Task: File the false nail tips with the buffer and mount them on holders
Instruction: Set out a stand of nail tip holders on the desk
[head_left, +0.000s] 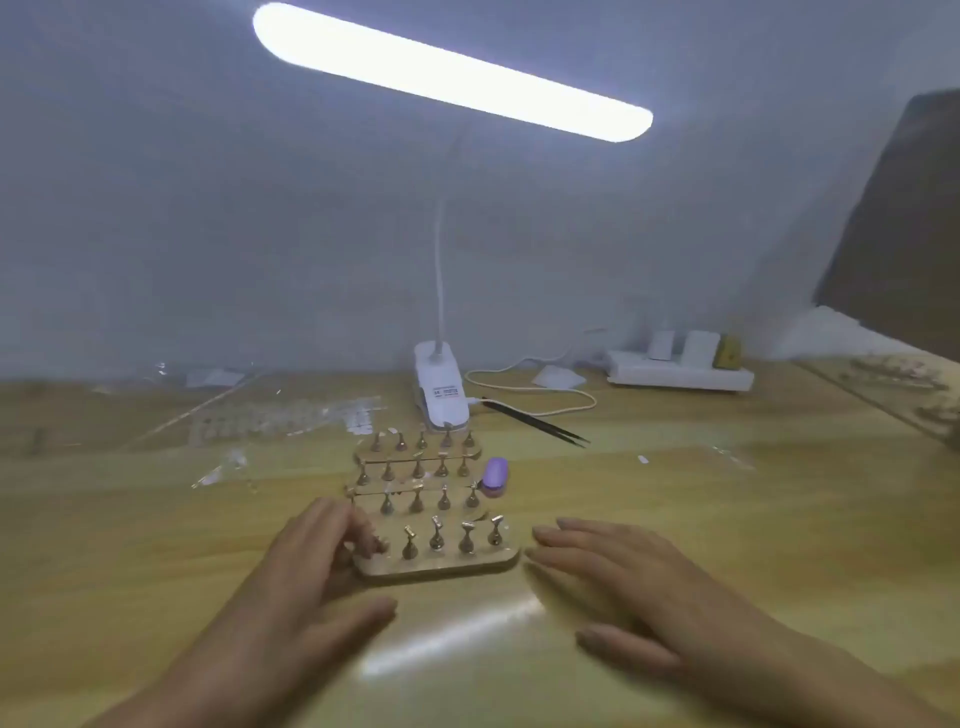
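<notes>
Left hand (322, 551) curls at 9 o'clock on the board (441, 567) (grip unclear); right hand (613, 571) lies flat. Bumps could topple pegs (436, 538).

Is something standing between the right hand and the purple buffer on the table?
Nothing visible blocks it. The right hand lies open on the table, and the purple buffer lies farther back, with bare wood between them. Only the rightmost peg of the nearest holder board stands close beside that path.

The wooden table (727, 493) carries holder boards (441, 567), a purple buffer (494, 475), black tweezers (535, 421) and a lamp base (440, 387).
</notes>
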